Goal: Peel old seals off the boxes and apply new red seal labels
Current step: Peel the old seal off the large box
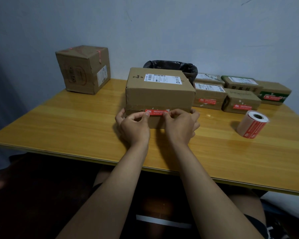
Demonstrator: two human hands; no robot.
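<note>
Mid-frame, left hand (134, 125) and right hand (179, 125) pinched one red label (156, 112) against the box (160, 95) — six boxes, one roll (252, 125).

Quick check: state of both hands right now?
Left hand: pinching the red seal label against the box.
Right hand: pinching the label's other end.

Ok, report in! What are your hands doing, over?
Left hand and right hand pressing red seal label onto front box. Nothing blocking. Over.

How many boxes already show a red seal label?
4: the middle box under both hands, and three in the right cluster. Other boxes' hidden faces may carry more.
</note>
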